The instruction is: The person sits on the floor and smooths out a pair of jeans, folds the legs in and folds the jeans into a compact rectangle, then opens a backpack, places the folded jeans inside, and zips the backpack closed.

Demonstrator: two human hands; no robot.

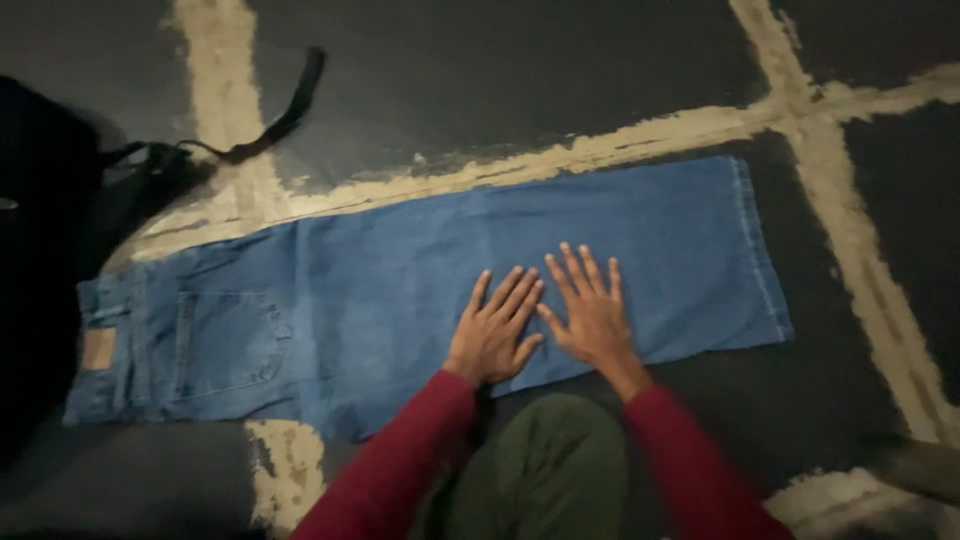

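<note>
Lay flat along the floor (pixel 600 60): a pair of blue jeans (pixel 400 290), folded leg upon leg into one long strip, waistband toward the left edge of the view and hems toward the right. Pressed down on the denim near its near edge, side by side and almost touching: the left hand (pixel 492 335) and the right hand (pixel 592 315), palms flat, fingers (pixel 515 290) spread wide and gripping nothing, apparently to smooth the cloth and keep the fold in place. Showed uppermost a back pocket (pixel 225 340) and, at the waistband, a small tan rectangular patch (pixel 98 348), lettering too blurred to tell. Beyond the waist end, a black bag (pixel 60 190) with a strap (pixel 280 110) trailing over the dark floor and its pale painted lines (pixel 850 220). Nearest the camera, red sleeves (pixel 400 460) and a green-trousered knee (pixel 540 470).
</note>
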